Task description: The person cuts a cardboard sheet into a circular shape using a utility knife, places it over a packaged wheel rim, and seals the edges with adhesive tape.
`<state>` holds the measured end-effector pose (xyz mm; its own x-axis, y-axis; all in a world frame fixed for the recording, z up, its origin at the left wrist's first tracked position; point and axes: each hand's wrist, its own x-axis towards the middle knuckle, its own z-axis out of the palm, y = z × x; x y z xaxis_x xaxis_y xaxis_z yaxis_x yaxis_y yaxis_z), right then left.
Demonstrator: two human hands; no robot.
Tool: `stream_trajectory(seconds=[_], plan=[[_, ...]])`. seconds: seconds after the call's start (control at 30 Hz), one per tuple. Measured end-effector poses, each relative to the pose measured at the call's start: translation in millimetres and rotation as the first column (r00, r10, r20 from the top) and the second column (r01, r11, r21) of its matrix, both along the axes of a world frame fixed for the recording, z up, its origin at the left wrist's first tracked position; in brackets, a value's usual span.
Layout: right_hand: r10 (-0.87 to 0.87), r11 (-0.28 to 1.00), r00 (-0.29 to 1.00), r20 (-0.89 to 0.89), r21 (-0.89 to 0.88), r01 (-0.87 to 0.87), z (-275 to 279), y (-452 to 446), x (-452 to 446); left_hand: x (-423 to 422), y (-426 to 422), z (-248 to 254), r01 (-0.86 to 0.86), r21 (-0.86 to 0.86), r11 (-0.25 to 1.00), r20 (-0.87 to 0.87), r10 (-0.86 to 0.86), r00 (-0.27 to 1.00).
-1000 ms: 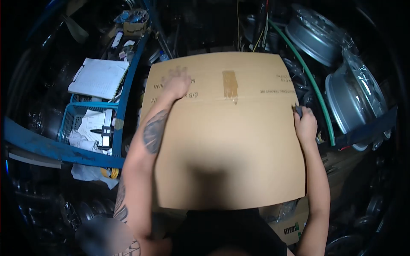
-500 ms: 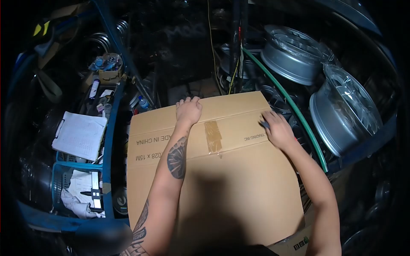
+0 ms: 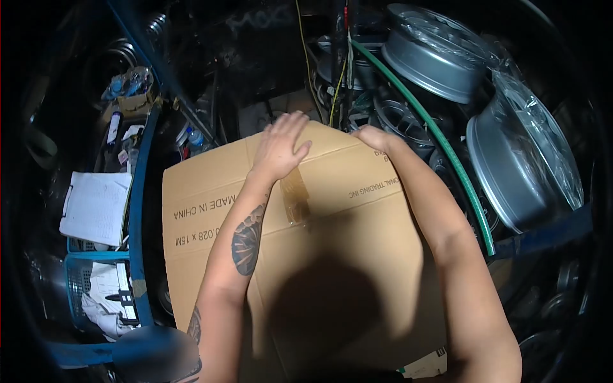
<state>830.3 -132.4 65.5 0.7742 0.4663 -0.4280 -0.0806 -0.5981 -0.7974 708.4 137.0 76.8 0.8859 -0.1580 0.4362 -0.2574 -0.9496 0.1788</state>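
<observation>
A large flattened-looking cardboard box (image 3: pixel 211 166) with printed text lies in front of me, a strip of brown tape (image 3: pixel 295 195) across its crease. My left hand (image 3: pixel 281 148) rests flat near its far edge, fingers apart, holding nothing. At the far right corner, my right hand (image 3: pixel 375 138) is bent over the edge. Its fingers are mostly hidden, and I cannot see whether anything is in them. A head-shaped shadow covers the near part of the cardboard.
Silver wheel rims (image 3: pixel 511 166) partly wrapped in plastic stand at the right, beside a green hose (image 3: pixel 440 137). At the left are a blue frame (image 3: pixel 139 191), a clipboard with papers (image 3: pixel 96 207) and a teal basket (image 3: pixel 78 284).
Both hands were lower on the cardboard a second ago; they are now at its far edge. The dark object seen in my right hand earlier is out of sight. The view has shifted.
</observation>
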Motion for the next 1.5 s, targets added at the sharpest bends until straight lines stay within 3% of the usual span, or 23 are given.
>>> stream_trajectory(seconds=[0.03,0.17,0.27,0.4,0.43,0.57,0.6,0.67,0.77,0.9,1.0,1.03,1.1,1.2,1.3,1.4,1.5], plan=[[0.07,0.994,0.99,0.119,-0.094,-0.059,1.7,-3.5,2.0,4.1,-5.7,3.9,0.119,-0.024,0.993,-0.061,-0.12,0.991],[0.094,0.974,0.854,0.512,-0.226,0.028,-2.9,-8.3,-2.9,23.4,-22.1,33.8,0.079,-0.056,0.995,-0.425,-0.095,0.9],[-0.14,0.913,0.777,0.614,-0.224,0.342,44.8,-3.9,-39.4,29.6,-21.9,41.7,0.053,-0.051,0.997,-0.517,-0.072,0.853],[-0.195,0.909,0.699,0.688,-0.141,0.392,41.0,-4.7,-32.9,39.8,-21.9,34.7,-0.032,-0.167,0.985,-0.55,-0.066,0.832],[-0.197,0.926,0.675,0.711,-0.091,0.367,38.7,-4.5,-31.9,37.9,-23.8,33.5,-0.047,-0.194,0.98,-0.523,-0.063,0.85],[-0.026,0.999,0.449,0.893,0.037,-0.016,41.0,-19.1,-13.0,34.1,-22.2,29.7,-0.038,-0.186,0.982,-0.487,-0.059,0.871],[-0.049,0.998,0.475,0.879,0.062,-0.012,50.4,-17.6,-22.7,30.8,-21.7,23.2,-0.046,-0.209,0.977,-0.411,-0.045,0.91],[0.118,0.987,0.542,0.832,-0.158,0.027,63.2,-17.7,-31.2,26.4,-19.4,10.6,-0.049,-0.252,0.966,-0.242,-0.014,0.97],[0.2,0.945,0.556,0.807,-0.308,0.108,76.1,-5.3,-49.4,20.9,-21.6,13.6,-0.13,-0.228,0.965,-0.206,0.083,0.975],[0.143,0.989,0.655,0.742,-0.088,-0.116,77.0,12.5,-44.2,16.4,-20.7,14.1,-0.204,-0.306,0.93,-0.191,0.15,0.97],[0.303,0.953,0.718,0.627,-0.222,-0.208,85.3,18.3,-40.6,10.1,-16.1,13.4,-0.219,-0.329,0.919,-0.127,0.186,0.974],[0.415,0.907,0.751,0.513,-0.292,-0.302,90.5,21.5,-36.5,8.8,-14.4,15.6,-0.228,-0.341,0.912,-0.173,0.178,0.969],[0.425,0.899,0.692,0.583,-0.358,-0.251,96.2,30.4,-34.6,6.8,-10.2,20.6,-0.247,-0.361,0.899,-0.265,0.155,0.952],[0.472,0.871,0.608,0.638,-0.443,-0.212,104.3,47.3,-30.1,8.1,-9.0,15.9,-0.201,-0.389,0.899,-0.204,0.129,0.971],[0.559,0.821,0.5,0.662,-0.526,-0.222,110.4,63.7,-25.7,6.8,-10.0,21.8,-0.254,-0.372,0.893,-0.266,0.16,0.951],[0.602,0.792,0.496,0.626,-0.549,-0.269,123.1,79.8,-27.4,7.5,-9.1,15.5,-0.211,-0.377,0.902,-0.156,0.163,0.974],[0.673,0.733,0.441,0.594,-0.614,-0.292,118.2,93.7,-14.7,7.2,-10.8,16.3,-0.26,-0.358,0.897,-0.201,0.197,0.959]])
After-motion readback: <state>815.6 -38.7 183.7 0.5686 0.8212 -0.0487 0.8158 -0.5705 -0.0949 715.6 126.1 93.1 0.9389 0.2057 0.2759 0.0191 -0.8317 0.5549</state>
